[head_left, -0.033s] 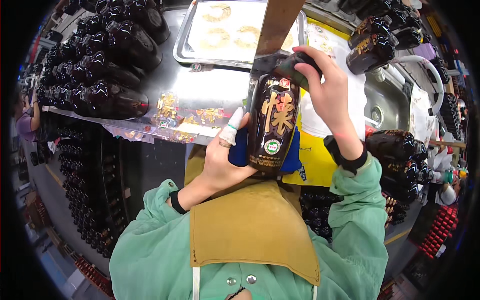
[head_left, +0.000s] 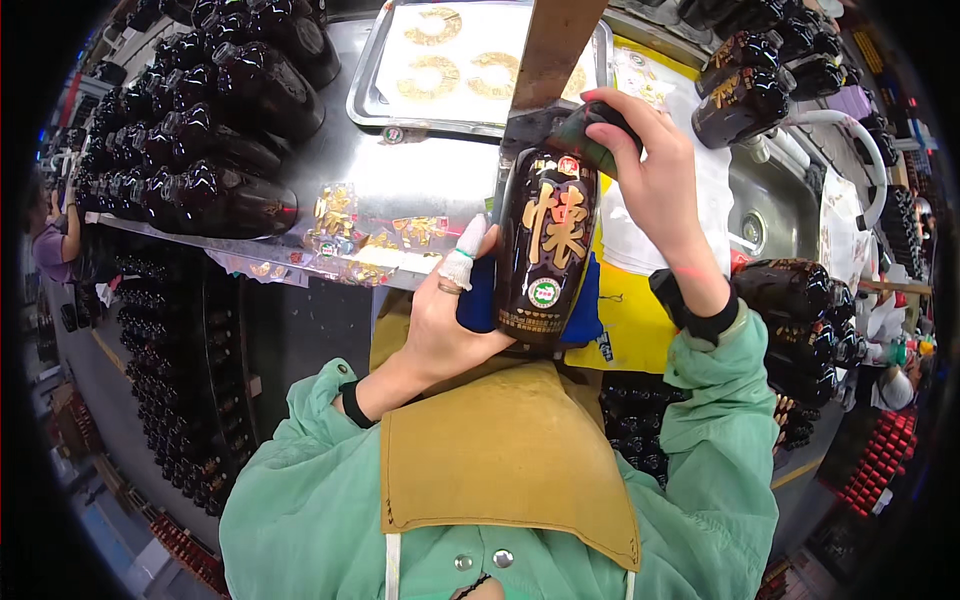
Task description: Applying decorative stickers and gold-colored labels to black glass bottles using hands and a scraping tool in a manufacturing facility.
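Note:
A dark glossy bottle [head_left: 546, 240] with gold lettering and a round green-and-white emblem lies tilted in front of me, its base toward my apron. My left hand [head_left: 440, 320] is closed on its left side and base end; one finger wears a white cover with a green band. At the bottle's far end, my right hand [head_left: 645, 160] curls thumb and fingers around a dark smooth piece [head_left: 603, 145]. Whether that piece is separate or part of the bottle's top, I cannot make out. Blue material [head_left: 586, 310] shows beneath the bottle.
Dark bottles [head_left: 230, 195] crowd the left of the metal table. Behind stands a metal tray [head_left: 368, 110] with gold ring-shaped pieces on white; a brown post [head_left: 560, 50] rises beside it. Gold scraps [head_left: 335, 215] lie near the table edge. A sink [head_left: 770, 215] and more bottles [head_left: 785, 290] are right.
My right forearm and wrist have shifted very slightly to the right. My left hand and the bottle look the same.

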`<state>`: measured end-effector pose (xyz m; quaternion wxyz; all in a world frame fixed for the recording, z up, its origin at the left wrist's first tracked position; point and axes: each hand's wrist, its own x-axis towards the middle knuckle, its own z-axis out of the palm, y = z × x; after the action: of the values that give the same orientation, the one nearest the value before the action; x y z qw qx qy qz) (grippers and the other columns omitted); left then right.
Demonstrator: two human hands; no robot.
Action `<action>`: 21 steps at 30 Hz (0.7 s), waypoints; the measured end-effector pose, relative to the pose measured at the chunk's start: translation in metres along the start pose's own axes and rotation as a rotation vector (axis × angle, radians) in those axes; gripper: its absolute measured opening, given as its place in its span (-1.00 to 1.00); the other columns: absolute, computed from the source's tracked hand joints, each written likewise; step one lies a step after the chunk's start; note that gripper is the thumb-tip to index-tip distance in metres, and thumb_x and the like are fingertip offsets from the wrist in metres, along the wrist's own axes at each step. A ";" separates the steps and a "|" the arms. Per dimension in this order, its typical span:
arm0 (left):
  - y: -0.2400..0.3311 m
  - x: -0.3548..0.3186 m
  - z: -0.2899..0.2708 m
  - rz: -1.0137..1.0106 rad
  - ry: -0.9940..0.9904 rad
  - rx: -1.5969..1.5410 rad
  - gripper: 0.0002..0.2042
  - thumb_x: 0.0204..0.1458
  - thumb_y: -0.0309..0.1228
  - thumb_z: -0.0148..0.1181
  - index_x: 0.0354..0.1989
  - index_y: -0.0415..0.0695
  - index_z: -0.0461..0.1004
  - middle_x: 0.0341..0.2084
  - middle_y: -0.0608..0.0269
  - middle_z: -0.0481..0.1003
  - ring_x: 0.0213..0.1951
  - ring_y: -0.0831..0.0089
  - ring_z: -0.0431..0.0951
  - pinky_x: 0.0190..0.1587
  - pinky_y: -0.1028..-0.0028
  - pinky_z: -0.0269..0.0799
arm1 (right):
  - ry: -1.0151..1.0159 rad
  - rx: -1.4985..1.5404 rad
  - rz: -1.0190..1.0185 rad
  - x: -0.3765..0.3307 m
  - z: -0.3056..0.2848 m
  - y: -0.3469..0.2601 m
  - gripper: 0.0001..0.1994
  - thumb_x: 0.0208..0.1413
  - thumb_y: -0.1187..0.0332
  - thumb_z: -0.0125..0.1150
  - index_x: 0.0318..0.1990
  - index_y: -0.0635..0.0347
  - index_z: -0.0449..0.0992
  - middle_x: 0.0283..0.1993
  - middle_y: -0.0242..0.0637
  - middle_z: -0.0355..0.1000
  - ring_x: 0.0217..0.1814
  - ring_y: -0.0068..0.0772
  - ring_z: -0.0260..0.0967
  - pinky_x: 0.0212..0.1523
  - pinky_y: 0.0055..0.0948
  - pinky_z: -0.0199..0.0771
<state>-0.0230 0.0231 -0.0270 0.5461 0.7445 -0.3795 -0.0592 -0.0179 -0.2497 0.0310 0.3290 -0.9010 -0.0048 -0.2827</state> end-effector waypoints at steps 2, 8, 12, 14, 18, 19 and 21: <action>-0.001 -0.001 0.000 0.003 0.026 0.029 0.03 -0.23 -0.39 0.65 0.46 -0.40 0.16 0.22 -0.12 0.50 0.19 0.11 0.59 0.24 0.29 0.48 | -0.043 -0.145 -0.071 0.011 -0.011 -0.004 -0.76 0.15 0.50 0.29 -0.01 0.16 0.63 -0.17 -0.13 0.62 -0.11 -0.05 0.55 -0.08 -0.22 0.45; 0.004 -0.003 0.006 0.000 0.071 0.003 0.05 -0.24 -0.38 0.66 0.45 -0.44 0.14 0.22 -0.12 0.50 0.16 0.09 0.60 0.23 0.26 0.48 | -0.155 -0.126 -0.228 0.007 -0.006 -0.040 -0.77 0.08 0.46 0.29 -0.10 -0.01 0.66 -0.24 -0.38 0.61 -0.21 -0.23 0.49 -0.15 -0.26 0.30; 0.006 -0.002 0.006 0.025 0.115 -0.002 0.01 -0.25 -0.37 0.68 0.40 -0.46 0.20 0.21 -0.12 0.50 0.14 0.06 0.61 0.19 0.23 0.49 | 0.089 -0.487 -0.571 0.009 -0.014 -0.042 -0.75 -0.18 0.31 0.28 -0.25 -0.15 0.63 -0.28 -0.62 0.54 -0.27 -0.45 0.32 -0.13 -0.36 0.27; 0.002 -0.002 0.005 0.042 0.091 0.012 -0.01 -0.25 -0.37 0.68 0.38 -0.46 0.23 0.21 -0.11 0.50 0.13 0.06 0.61 0.19 0.23 0.50 | -0.081 -0.330 -0.624 -0.037 -0.003 -0.054 -0.71 -0.09 0.40 0.32 -0.17 -0.14 0.72 -0.21 -0.59 0.63 -0.34 -0.50 0.31 -0.15 -0.42 0.34; -0.005 -0.005 0.014 0.025 0.123 -0.121 0.04 -0.22 -0.37 0.69 0.43 -0.44 0.14 0.18 -0.10 0.50 0.14 0.14 0.61 0.19 0.26 0.50 | -0.339 -0.327 -0.503 -0.049 -0.005 -0.089 -0.72 -0.13 0.34 0.29 -0.17 -0.03 0.60 -0.33 -0.49 0.46 -0.30 -0.39 0.34 -0.27 -0.34 0.35; 0.003 -0.003 0.014 -0.017 0.143 -0.176 0.09 -0.21 -0.37 0.68 0.47 -0.45 0.06 0.18 -0.09 0.50 0.14 0.15 0.61 0.19 0.26 0.51 | -0.183 -0.187 -0.342 -0.037 0.001 -0.068 -0.68 -0.10 0.37 0.32 -0.11 0.00 0.60 -0.29 -0.45 0.51 -0.29 -0.32 0.36 -0.24 -0.29 0.34; 0.003 -0.003 0.006 0.031 0.069 0.000 0.24 -0.22 -0.41 0.68 0.54 -0.41 -0.19 0.19 -0.09 0.48 0.20 0.17 0.55 0.31 0.23 0.41 | -0.019 -0.335 -0.366 0.000 -0.004 -0.036 -0.69 -0.11 0.38 0.35 -0.12 -0.01 0.63 -0.23 -0.47 0.57 -0.28 -0.26 0.37 -0.20 -0.29 0.34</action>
<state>-0.0291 0.0204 -0.0280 0.5599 0.7400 -0.3718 -0.0251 -0.0265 -0.2239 0.0544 0.1184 -0.9298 -0.1241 -0.3258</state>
